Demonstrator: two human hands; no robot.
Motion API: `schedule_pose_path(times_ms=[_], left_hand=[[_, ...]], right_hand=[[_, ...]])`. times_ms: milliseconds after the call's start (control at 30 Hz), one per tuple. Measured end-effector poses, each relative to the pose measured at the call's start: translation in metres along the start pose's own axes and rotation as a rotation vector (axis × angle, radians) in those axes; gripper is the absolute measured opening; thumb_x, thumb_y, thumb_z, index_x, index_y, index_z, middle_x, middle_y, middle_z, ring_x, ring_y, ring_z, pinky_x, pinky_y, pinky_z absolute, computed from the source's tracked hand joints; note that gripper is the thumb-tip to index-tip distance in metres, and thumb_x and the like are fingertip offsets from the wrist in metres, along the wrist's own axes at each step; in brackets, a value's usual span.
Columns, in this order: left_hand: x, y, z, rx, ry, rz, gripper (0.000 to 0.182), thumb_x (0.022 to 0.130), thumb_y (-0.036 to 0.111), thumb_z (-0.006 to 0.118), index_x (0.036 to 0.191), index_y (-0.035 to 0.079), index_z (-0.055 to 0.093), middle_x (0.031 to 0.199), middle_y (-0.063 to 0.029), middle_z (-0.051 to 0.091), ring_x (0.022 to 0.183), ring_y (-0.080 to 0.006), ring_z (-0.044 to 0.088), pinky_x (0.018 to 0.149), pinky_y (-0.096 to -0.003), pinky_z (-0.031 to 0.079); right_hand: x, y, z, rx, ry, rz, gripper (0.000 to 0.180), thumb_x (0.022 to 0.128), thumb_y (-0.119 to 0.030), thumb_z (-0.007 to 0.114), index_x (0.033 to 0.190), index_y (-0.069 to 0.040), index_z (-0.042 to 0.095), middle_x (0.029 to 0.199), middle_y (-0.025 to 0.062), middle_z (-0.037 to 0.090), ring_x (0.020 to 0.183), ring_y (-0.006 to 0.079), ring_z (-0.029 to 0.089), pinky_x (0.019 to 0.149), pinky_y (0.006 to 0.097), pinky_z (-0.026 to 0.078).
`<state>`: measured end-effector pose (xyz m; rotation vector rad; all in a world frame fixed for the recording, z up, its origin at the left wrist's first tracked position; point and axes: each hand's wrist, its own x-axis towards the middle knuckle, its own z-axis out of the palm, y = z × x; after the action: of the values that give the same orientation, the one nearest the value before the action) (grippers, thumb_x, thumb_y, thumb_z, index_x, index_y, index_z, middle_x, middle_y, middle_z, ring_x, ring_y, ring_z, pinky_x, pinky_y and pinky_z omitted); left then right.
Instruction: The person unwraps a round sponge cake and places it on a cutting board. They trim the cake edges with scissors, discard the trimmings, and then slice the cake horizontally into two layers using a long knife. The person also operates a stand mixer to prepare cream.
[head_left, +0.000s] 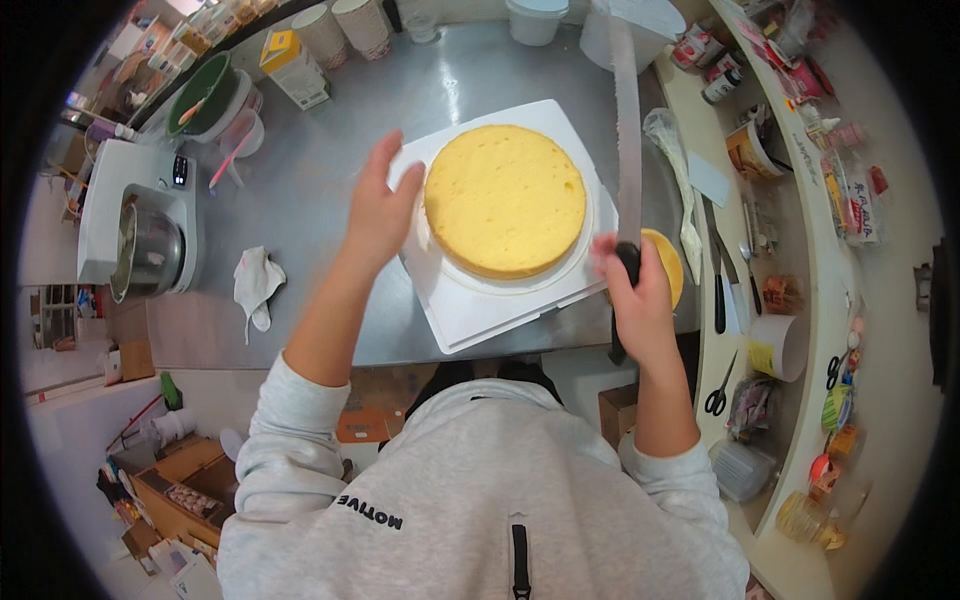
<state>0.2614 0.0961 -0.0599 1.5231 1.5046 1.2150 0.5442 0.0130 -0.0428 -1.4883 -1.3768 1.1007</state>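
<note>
A round yellow sponge cake layer (504, 201) lies on a white round board on top of a square white cake base (480, 319). My right hand (643, 311) grips the black handle of a long serrated knife (630, 142), whose blade points away from me to the right of the cake. Beside the cake's left edge is my left hand (382, 206), thumb and fingers apart and holding nothing. Another yellow cake piece (666, 266) shows partly behind my right hand; the rest of it is hidden.
On the steel table (330, 187), a white cloth (258, 283) and a stand mixer (142, 225) are at left. A yellow-topped carton (296, 71) and white tubs (536, 19) stand at the back. At right lie a filled piping bag (679, 180), a spatula (720, 300) and scissors (718, 394).
</note>
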Motion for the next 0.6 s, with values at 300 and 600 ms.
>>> schedule_pose_path(times_ms=[300, 600], left_hand=[[-0.003, -0.012, 0.030, -0.245, -0.129, -0.248, 0.056, 0.092, 0.020, 0.052, 0.139, -0.004, 0.031, 0.140, -0.0205, 0.040, 0.132, -0.0279, 0.038, 0.108, -0.0337, 0.029], [0.007, -0.006, 0.021, -0.504, -0.036, -0.406, 0.044, 0.090, 0.015, 0.053, 0.129, -0.004, 0.043, 0.127, -0.0129, 0.051, 0.118, -0.0219, 0.048, 0.102, -0.0307, 0.035]], right_hand=[[0.038, 0.019, 0.031, 0.090, 0.007, 0.070, 0.031, 0.091, -0.010, 0.052, 0.121, 0.001, 0.051, 0.112, 0.0060, 0.058, 0.102, 0.0121, 0.052, 0.090, 0.0255, 0.040], [0.044, -0.001, 0.028, 0.734, 0.116, 0.151, 0.034, 0.091, -0.005, 0.048, 0.124, 0.002, 0.045, 0.131, 0.0142, 0.050, 0.122, 0.0210, 0.048, 0.096, 0.0339, 0.043]])
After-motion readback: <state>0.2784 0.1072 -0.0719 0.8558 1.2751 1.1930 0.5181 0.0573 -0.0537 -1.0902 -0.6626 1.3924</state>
